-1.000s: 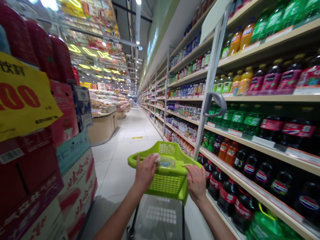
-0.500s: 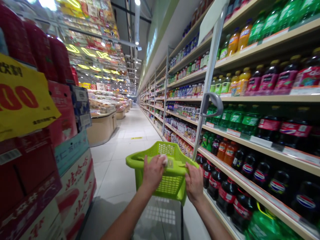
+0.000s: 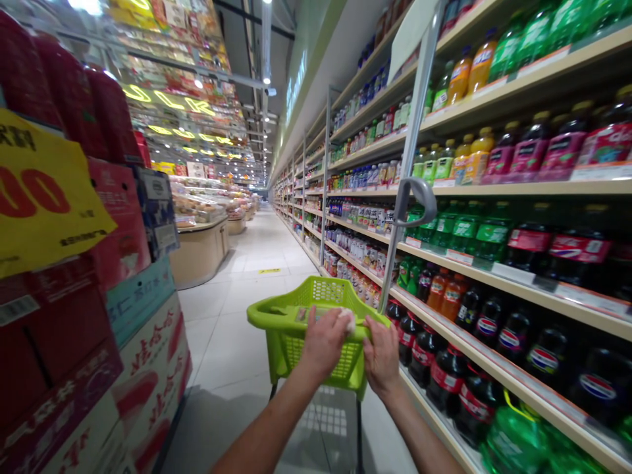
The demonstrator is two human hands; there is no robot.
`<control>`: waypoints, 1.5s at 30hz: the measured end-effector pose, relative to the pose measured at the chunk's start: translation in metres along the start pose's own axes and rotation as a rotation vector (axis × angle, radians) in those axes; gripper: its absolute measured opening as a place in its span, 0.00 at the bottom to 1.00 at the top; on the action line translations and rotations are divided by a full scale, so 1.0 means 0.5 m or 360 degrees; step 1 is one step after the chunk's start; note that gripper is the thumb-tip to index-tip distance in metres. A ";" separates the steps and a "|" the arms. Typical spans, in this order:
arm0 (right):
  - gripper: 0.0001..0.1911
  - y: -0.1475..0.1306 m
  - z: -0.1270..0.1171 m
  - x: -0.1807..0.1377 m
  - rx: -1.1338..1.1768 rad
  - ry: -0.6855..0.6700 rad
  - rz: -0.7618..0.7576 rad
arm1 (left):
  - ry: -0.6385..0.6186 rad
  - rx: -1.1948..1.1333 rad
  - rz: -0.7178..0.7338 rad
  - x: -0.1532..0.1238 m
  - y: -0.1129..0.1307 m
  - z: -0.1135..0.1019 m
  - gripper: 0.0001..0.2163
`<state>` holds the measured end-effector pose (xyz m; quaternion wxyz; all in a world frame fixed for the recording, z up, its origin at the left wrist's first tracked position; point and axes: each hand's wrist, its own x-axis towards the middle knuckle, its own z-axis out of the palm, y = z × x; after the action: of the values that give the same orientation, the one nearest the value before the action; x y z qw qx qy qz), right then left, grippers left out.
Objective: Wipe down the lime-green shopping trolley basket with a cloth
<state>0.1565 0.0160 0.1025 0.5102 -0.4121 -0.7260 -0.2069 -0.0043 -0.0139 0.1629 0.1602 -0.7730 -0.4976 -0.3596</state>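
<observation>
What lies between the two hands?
In the head view, a white wad at the left hand, then a short stretch of green cart handle before the right hand.

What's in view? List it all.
Shopping cart: one, lime green, centre
Wad: one, white, at cart's near edge
Shelving: one run, beige, right
Bottles: many, mixed colours, on shelving
Loop handle: one, grey, on shelving
Cartons: several, mixed colours, stacked left
Sign: one, yellow, far left
Packs: several, red, above cartons
Counters: at least two, tan, mid-left
Neon letters: several, yellow, upper left
Floor: one, pale, lower centre
Left hand: one, bare, holding wad
Right hand: one, bare, on cart
</observation>
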 end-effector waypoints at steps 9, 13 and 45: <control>0.21 0.005 -0.017 0.009 0.0038 -0.0079 0.0065 | 0.0117 0.0134 -0.0424 -0.009 -0.070 -0.035 0.15; 0.20 -0.016 -0.009 0.030 0.0017 -0.0086 0.0132 | 0.0058 0.0122 -0.0125 -0.001 -0.016 -0.003 0.14; 0.15 -0.022 0.018 0.062 -0.0151 -0.0281 0.0090 | 0.0046 0.0026 -0.0231 -0.034 -0.047 -0.037 0.12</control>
<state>0.1382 0.0281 0.1284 0.4298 -0.4727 -0.7456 -0.1893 -0.0369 -0.0256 0.1609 0.1473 -0.7283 -0.5528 -0.3772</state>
